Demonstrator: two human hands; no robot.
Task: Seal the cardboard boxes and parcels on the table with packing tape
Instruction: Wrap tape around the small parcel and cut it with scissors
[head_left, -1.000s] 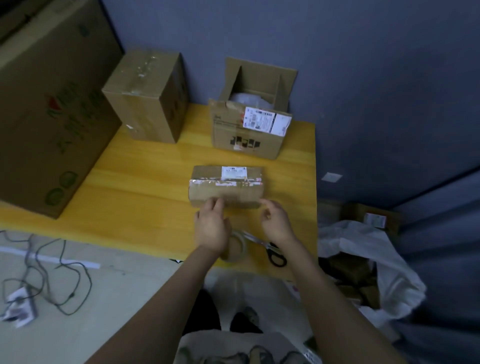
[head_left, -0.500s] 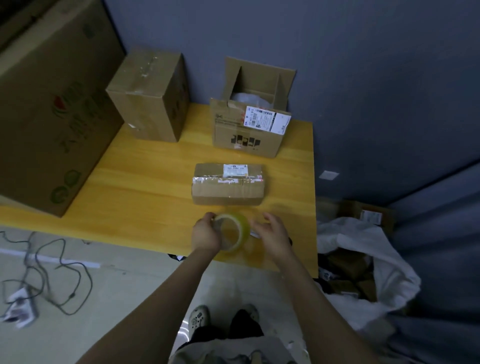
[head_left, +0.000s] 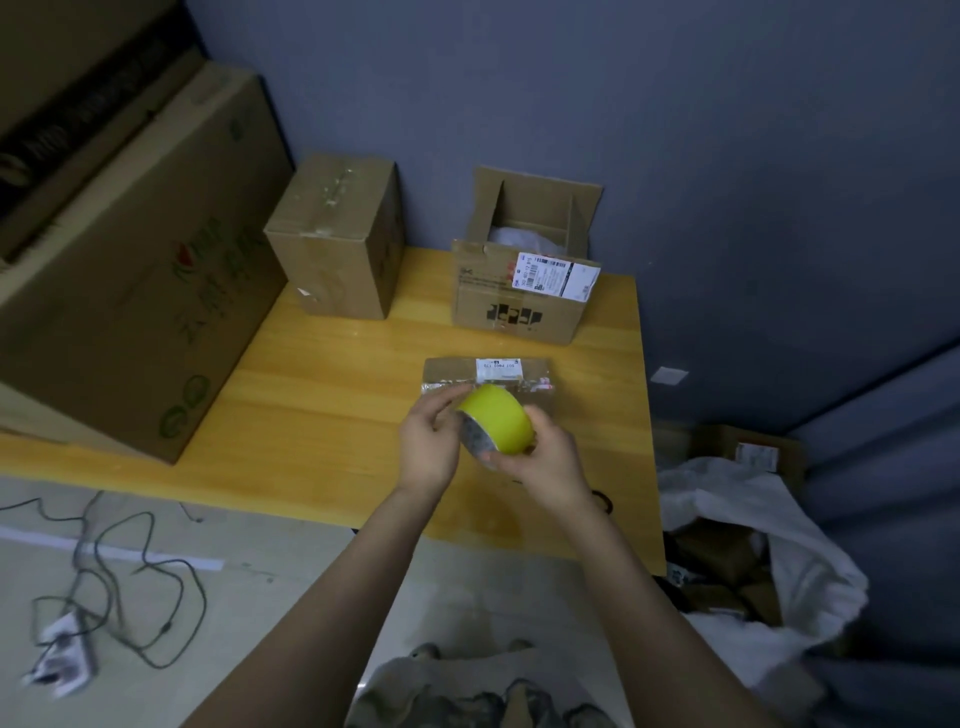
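Right hand (head_left: 545, 462): curled round the yellow tape roll (head_left: 496, 423), held over the near edge of the small parcel (head_left: 452, 371), mid-tabletop (head_left: 337, 405). Left hand (head_left: 428, 447): fingers curled on the roll's rim. Risk: a poorly picked tape end may split or stick to itself.

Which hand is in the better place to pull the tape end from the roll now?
Probably the left hand: its fingertips lie at the rim of the yellow tape roll, while the right hand wraps the roll from below and carries it. The small parcel lies just behind both.
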